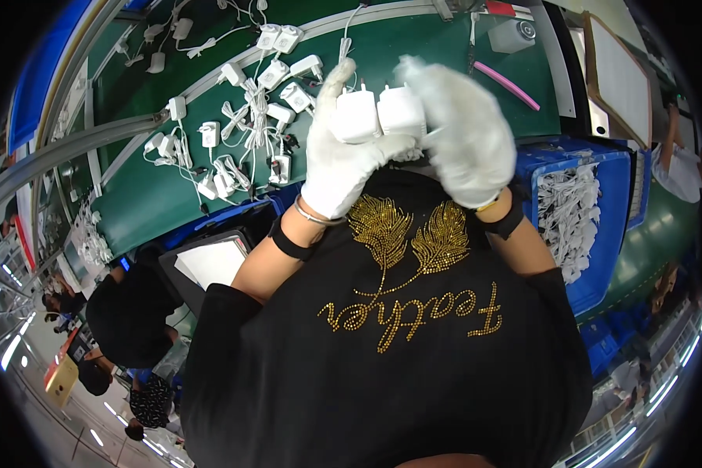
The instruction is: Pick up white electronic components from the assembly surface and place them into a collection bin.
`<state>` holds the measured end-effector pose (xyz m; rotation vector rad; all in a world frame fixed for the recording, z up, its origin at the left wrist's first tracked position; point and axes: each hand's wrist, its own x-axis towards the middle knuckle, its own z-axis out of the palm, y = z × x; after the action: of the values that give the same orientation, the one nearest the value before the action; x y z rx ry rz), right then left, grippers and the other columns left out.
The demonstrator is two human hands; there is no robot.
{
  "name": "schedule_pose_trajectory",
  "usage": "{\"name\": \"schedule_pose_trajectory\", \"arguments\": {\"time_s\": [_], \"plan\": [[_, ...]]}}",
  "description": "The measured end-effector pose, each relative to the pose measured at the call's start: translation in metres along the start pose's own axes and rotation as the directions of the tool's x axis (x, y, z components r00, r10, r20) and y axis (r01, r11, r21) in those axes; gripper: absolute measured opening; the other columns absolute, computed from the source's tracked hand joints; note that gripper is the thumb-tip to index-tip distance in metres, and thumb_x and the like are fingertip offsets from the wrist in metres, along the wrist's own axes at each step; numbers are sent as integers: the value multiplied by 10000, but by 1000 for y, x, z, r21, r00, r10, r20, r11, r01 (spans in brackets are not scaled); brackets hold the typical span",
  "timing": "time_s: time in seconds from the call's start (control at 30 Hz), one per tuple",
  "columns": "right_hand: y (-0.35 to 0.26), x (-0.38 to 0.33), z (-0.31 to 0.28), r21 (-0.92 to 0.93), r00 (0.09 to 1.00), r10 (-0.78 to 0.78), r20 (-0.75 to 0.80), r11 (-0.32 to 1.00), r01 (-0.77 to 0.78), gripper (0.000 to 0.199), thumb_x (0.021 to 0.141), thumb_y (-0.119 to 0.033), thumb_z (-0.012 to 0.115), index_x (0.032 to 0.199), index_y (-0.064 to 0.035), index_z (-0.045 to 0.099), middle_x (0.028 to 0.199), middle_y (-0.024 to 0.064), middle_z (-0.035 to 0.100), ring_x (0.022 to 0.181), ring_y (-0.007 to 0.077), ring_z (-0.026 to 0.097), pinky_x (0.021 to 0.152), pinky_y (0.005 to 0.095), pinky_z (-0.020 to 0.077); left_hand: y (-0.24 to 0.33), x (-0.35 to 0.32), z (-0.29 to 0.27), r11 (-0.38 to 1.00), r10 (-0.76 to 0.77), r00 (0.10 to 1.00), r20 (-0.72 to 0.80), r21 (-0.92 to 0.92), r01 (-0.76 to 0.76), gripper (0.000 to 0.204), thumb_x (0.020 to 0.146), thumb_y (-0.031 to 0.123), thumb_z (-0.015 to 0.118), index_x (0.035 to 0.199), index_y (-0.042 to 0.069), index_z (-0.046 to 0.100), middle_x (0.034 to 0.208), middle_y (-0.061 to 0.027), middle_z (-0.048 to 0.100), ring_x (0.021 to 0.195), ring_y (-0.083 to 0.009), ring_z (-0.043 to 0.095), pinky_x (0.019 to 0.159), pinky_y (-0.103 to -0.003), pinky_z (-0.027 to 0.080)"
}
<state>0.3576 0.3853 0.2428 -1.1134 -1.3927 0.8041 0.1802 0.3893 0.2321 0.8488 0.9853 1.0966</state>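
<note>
Two white power adapters (356, 118) sit side by side above the green bench, their plug pins pointing away from me. My gloved left hand (331, 168) is closed on them, its thumb along the left side and its fingers under both. Close against the right-hand adapter (402, 113) is my gloved right hand (472, 132). Motion smears its fingertips, so whether it grips the adapter I cannot tell. A white cable (345, 48) runs up behind the adapters.
Several white adapters (273, 74) with bundled cables lie on the green bench (160, 222) to the left. At the far right are a pink-handled tool (507, 84) and a clear container (511, 35). Beside my right arm, a blue bin (612, 226) holds many bundled white cables.
</note>
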Motion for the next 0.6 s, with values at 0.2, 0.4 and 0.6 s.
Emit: {"name": "schedule_pose_trajectory", "arguments": {"time_s": [0.2,0.4,0.6], "plan": [[29,2,-3,-304,944,-284,170,896,324,394,965,-241,570,1243,38,580,1090,130,671,730,106,621,522,212,473,8,-2,-2,996,-31,999,27,-80,33,1021,616,-34,852,1438,-6,248,1217,-101,537,1084,-178,588,924,-313,515],[-9,-12,13,214,915,404,10,893,-397,421,1007,-311,505,1226,39,585,1030,87,683,763,53,590,575,208,460,12,-5,15,998,53,998,-14,30,-53,956,638,-58,822,1414,6,269,1215,-103,536,1119,-183,566,925,-320,516],[-7,-6,45,258,868,491,-76,850,-459,387,1018,-271,487,1206,54,583,1017,82,673,822,101,613,706,233,490,-14,-7,22,964,216,969,-118,186,-192,960,611,-63,829,1395,6,281,1231,-111,516,1124,-198,559,934,-321,510]]}}
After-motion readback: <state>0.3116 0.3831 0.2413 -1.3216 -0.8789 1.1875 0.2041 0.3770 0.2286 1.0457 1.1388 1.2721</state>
